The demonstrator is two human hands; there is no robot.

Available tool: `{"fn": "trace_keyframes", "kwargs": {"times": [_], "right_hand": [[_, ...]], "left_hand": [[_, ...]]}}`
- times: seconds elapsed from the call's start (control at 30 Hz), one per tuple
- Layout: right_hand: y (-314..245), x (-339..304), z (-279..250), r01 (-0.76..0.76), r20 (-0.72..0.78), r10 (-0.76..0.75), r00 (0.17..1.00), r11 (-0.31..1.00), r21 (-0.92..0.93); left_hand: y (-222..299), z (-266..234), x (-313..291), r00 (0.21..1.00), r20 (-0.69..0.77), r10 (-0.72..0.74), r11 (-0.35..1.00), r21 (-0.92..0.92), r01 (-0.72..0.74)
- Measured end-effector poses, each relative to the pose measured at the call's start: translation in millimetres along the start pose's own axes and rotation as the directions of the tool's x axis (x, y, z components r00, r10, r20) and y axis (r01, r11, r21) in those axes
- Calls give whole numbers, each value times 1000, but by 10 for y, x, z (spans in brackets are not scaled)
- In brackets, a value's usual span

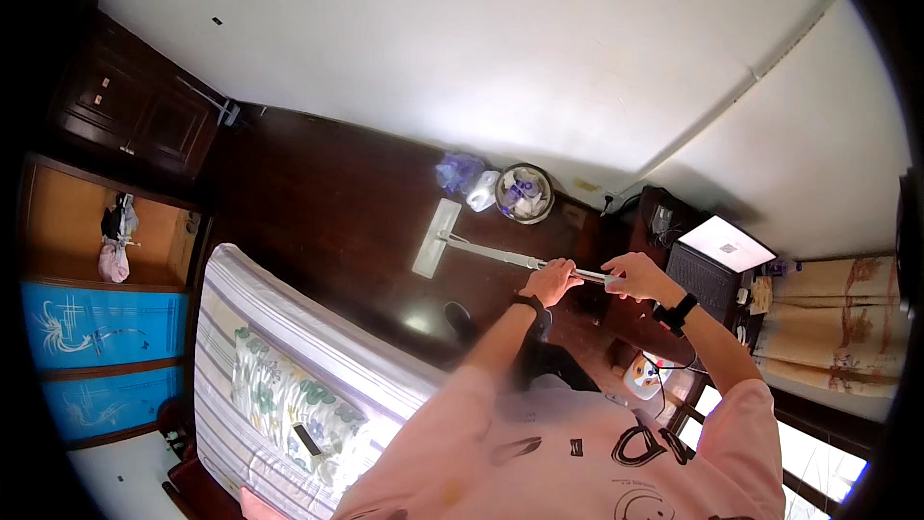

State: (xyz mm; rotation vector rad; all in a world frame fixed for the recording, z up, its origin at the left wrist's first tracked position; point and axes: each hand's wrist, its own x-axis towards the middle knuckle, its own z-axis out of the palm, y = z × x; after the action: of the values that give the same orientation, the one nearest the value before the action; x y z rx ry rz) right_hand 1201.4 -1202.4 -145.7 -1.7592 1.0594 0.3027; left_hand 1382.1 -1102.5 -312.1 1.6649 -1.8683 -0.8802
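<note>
A flat mop (491, 251) with a white rectangular head (437, 238) rests on the dark floor in front of me. Its pole slants back to the right toward my body. My left hand (551, 281) is wrapped round the pole's middle part. Farther up the same pole, near its end, my right hand (635, 278) grips it with bent fingers. Both wrists carry dark bands. The mop head lies apart from the wall, a short way in front of the waste bin (525, 194).
A white jug (482, 191) and a blue plastic bag (459, 172) stand beside the bin. On the left is a bed (289, 308) with a phone (307, 438) on it. At the right, a laptop (717, 255) sits open on a dark desk. A wardrobe (106, 327) is far left.
</note>
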Motion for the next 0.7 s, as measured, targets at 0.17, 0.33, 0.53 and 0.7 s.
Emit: {"fn": "trace_keyframes", "kwargs": {"times": [0.17,0.33,0.53,0.7], "right_hand": [[-269,92,49,268,-138,-368,919,843,-466],[-512,284,-71,341,-98,-490,866,723,-601],[-900,807,-130,415,-19,-546,837,659,-627],[-1342,1321,234,502,19,-621,784,616,-607]], "left_hand": [[21,-145,-15,981,-196,13,985,170,21],[-51,-324,72,960,-277,-29,987,143,71],[-298,-724,89,929,-300,-219,963,86,255],[-894,-985,-243,895,-357,-267,949,63,308]]}}
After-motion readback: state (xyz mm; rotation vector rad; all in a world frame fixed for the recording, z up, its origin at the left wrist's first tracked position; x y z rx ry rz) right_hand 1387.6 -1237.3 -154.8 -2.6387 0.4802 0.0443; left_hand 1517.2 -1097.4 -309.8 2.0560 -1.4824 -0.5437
